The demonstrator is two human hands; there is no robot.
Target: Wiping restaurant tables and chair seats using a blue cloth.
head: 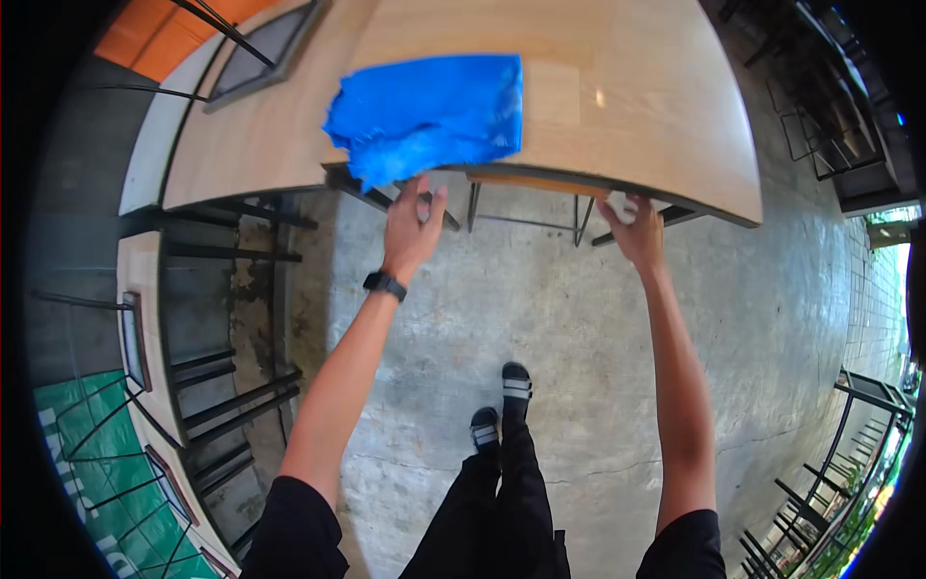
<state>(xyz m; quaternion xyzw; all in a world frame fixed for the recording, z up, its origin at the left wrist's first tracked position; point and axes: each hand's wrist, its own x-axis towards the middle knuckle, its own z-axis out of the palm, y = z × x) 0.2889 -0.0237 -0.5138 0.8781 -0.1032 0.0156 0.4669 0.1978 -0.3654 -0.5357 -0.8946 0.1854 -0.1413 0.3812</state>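
Observation:
A folded blue cloth (441, 112) with a ragged left end lies on the light wooden tabletop (636, 108), partly over its near edge. Just below the cloth is my left hand (412, 235), with a dark watch on the wrist; its fingers are spread near the table's edge. My right hand (636, 228) is at the same edge further right, thumb apart, its fingertips partly hidden at the rim. Whether either hand grips the edge cannot be told. Under the table, between my hands, shows a stool (535, 184) with an orange-brown seat and thin black legs.
An upturned stool (249, 54) rests on the table's far left. Further tables (141, 326) with upturned stools line the left side, by a green banner (101, 449) bearing writing. More dark furniture stands at the upper right and lower right. Underfoot is a concrete floor (579, 347).

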